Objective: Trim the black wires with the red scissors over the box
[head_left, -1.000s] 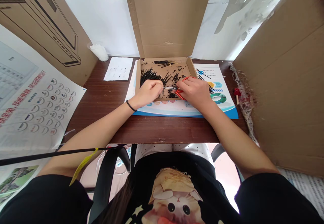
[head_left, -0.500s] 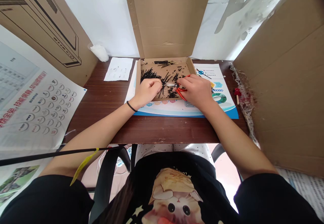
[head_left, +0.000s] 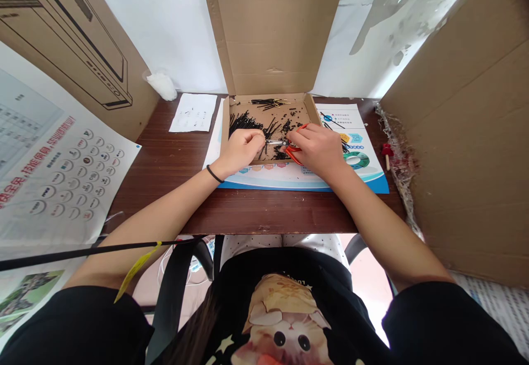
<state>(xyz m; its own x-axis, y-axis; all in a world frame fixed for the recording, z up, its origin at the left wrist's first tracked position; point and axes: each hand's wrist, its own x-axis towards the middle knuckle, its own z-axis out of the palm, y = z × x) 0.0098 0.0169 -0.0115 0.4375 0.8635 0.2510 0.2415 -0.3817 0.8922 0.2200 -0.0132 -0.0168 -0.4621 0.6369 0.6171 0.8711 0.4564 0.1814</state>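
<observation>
Since half a second ago, the red handles of the scissors [head_left: 285,143] have come closer together, and my right hand [head_left: 318,147] has slid a tiny bit to the left. The scissors are between my two hands, over the near part of a cardboard box [head_left: 225,124]. My right hand has its fingers wrapped round the red handles. The shiny blades point at my left hand [head_left: 243,147]; from far away, I can't tell if they touch it. My left hand is curled up, thumb and finger pinched together. I can't see what is in the pinch.

Just past my left hand lies a big pile of black sticks [head_left: 244,121]. Little black bits [head_left: 286,127] are spread just past my right hand's fingertips. Farther past both hands is a small bunch with gold ends [head_left: 270,102]. A white paper [head_left: 193,113] lies well to the left of my left hand, on the brown table [head_left: 264,211].
</observation>
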